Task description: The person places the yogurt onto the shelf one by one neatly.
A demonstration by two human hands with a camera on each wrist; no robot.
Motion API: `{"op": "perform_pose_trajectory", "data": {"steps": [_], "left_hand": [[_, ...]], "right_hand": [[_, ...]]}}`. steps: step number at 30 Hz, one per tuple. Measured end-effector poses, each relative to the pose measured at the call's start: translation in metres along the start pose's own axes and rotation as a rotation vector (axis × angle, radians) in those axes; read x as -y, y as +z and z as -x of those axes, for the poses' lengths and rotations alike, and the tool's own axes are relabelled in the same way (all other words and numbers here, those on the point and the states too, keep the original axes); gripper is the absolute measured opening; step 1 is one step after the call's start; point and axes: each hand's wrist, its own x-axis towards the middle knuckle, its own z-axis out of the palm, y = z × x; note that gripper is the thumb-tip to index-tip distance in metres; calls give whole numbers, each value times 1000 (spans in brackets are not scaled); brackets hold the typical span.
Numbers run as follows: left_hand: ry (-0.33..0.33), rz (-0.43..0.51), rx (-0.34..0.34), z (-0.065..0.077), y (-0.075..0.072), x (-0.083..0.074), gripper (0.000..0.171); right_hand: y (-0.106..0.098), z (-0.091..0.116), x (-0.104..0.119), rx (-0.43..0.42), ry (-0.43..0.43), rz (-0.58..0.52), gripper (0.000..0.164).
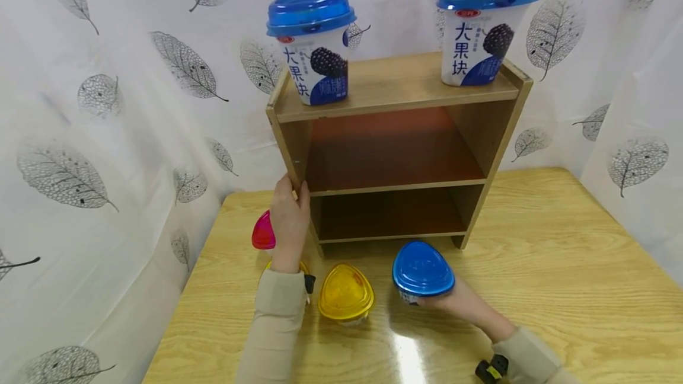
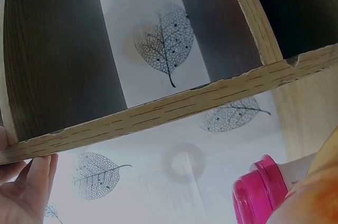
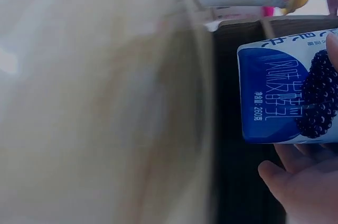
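My left hand (image 1: 290, 218) grips the left side panel of a small wooden shelf (image 1: 397, 187), fingers on the outer face and thumb at the front edge. The left wrist view shows the fingertips (image 2: 39, 174) against that panel's edge. In my right hand (image 1: 461, 303) is a yogurt cup with a blue lid (image 1: 423, 268), held in front of the shelf's lower right part. Its white and blue side with a blackberry picture (image 3: 285, 92) faces the right wrist camera, and the fingers wrap around its body.
Two more blue-lidded yogurt cups stand on the shelf top, one left (image 1: 315, 46), one right (image 1: 482, 28). A yellow-lidded cup (image 1: 345, 293) stands on the table (image 1: 576, 265) before the shelf. Another yellow lid and a pink-lidded cup (image 1: 263, 232) are partly behind my left arm.
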Motion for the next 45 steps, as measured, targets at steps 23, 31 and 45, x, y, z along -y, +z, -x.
{"op": "perform_pose_trajectory", "data": {"steps": [23,31,45], "left_hand": [[8,-18,-19,1,-3,2,27],[2,-16,-16,1,-2,2,25],[-36,-26,6,-1,-1,-2,27]], "right_hand": [[-21,-47,138,-137,-298,51,87],[-22,-70,165,-157,-308,19,83],[4,-112,192,-199,-424,34,71]]}}
